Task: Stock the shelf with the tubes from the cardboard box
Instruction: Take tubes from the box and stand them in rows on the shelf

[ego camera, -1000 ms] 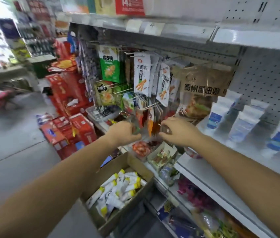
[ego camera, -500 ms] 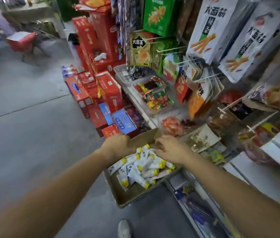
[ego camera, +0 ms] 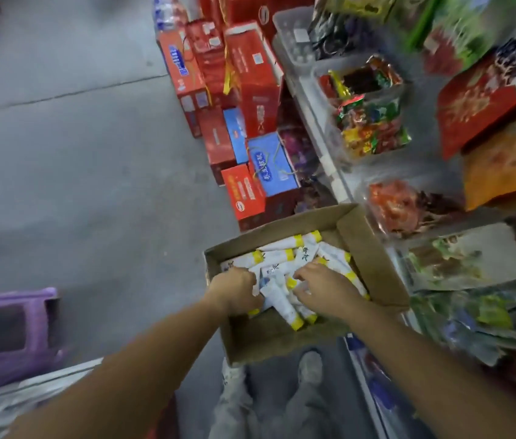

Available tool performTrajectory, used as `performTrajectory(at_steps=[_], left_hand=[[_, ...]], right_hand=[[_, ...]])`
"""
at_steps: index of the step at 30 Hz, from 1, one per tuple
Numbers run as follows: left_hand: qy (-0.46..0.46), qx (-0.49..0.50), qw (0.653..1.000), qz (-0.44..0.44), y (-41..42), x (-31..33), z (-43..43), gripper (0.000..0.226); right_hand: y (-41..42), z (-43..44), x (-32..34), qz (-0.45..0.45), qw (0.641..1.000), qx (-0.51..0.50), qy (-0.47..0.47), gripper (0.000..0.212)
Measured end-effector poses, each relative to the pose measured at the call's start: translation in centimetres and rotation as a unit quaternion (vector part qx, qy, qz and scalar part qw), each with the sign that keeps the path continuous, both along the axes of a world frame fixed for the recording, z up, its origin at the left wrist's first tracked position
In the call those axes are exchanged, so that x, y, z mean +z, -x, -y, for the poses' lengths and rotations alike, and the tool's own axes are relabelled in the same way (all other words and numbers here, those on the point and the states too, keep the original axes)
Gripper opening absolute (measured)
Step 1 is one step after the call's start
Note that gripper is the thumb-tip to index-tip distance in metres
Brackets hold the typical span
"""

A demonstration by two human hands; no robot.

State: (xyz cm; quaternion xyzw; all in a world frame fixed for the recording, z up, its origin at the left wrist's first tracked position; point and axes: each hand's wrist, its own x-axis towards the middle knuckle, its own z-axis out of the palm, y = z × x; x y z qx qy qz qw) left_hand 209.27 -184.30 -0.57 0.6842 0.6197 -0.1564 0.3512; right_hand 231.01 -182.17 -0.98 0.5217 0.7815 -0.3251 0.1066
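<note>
An open cardboard box (ego camera: 373, 248) sits low in front of me, against the shelf edge. Several white tubes (ego camera: 277, 256) with yellow caps lie piled inside it. Both of my hands are down in the pile. My left hand (ego camera: 234, 291) has its fingers curled down around tubes at the box's left side. To its right, my right hand (ego camera: 323, 286) curls its fingers over a tube (ego camera: 282, 304) near the middle. The fingertips of both hands are hidden among the tubes.
The shelf (ego camera: 329, 160) runs along the right, with clear bins of snack packs (ego camera: 370, 122). Red and blue cartons (ego camera: 250, 74) stand stacked on the floor beyond the box. A purple stool (ego camera: 10, 337) is at left. My shoes (ego camera: 310, 365) are below the box.
My view has dropped from the hanging snack packs to the box. Both hands came down from the shelf and have sunk deeper into the tubes.
</note>
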Motion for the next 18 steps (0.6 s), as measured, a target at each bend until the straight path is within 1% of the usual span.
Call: performTrajectory(at_steps=[2,4,6,10,13,16,18], left_hand=[[0.01,0.02,1.0,0.004,-0.3,-2.7,0.1,0.055],[0.02,0.044,0.999,0.013,-0.7,-5.2,0.1,0.056],[0.038,0.062,0.997,0.013,-1.2,-7.6,0.0,0.05],[0.11,0.106,0.988,0.024,-2.3,-11.3,0.0,0.036],[0.159,0.141,0.977,0.031,-3.3,-13.6,0.6,0.036],[0.178,0.179,0.967,0.036,-4.0,-15.1,1.2,0.036],[0.207,0.229,0.951,0.027,-4.6,-16.0,1.6,0.034]], right_hand=[[0.1,-1.1,-2.8,-0.002,1.0,0.013,0.009,0.035],[0.1,-2.2,-5.4,0.002,1.0,0.02,0.017,0.035],[0.0,-3.3,-7.8,0.007,0.999,0.032,0.023,0.035],[0.3,-4.9,-11.6,0.014,0.996,0.074,0.046,0.036],[1.5,-5.6,-13.4,0.032,0.991,0.117,0.059,0.039],[2.8,-5.9,-14.8,0.032,0.988,0.14,0.058,0.044],[3.4,-6.0,-15.7,0.035,0.985,0.158,0.057,0.045]])
